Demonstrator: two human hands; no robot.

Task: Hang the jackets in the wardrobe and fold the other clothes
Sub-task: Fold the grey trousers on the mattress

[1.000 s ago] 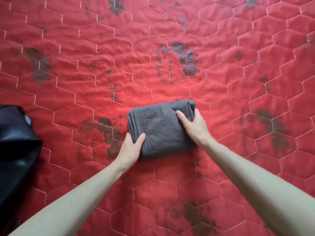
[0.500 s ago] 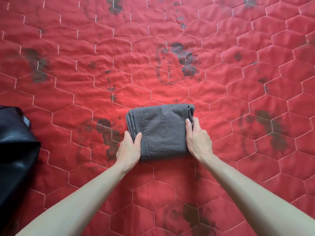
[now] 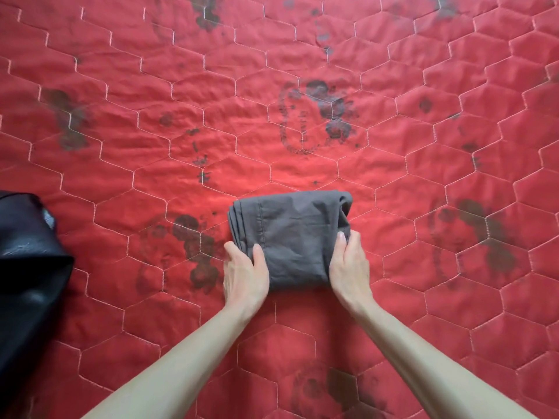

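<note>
A grey garment [image 3: 295,237], folded into a compact rectangle, lies on the red quilted bedspread [image 3: 302,71] in the middle of the view. My left hand [image 3: 245,272] grips its near left corner, thumb on top and fingers at the edge. At the near right side my right hand [image 3: 351,267] holds the bundle, with the thumb on the cloth and the other fingers curled round its edge.
A black shiny jacket [image 3: 27,267] lies at the left edge of the bedspread, partly out of view. The bedspread has hexagon stitching and dark stains all over.
My right hand has slid from on top of the garment to its near right edge. My left hand has closed round the near left corner. The bundle has barely shifted.
</note>
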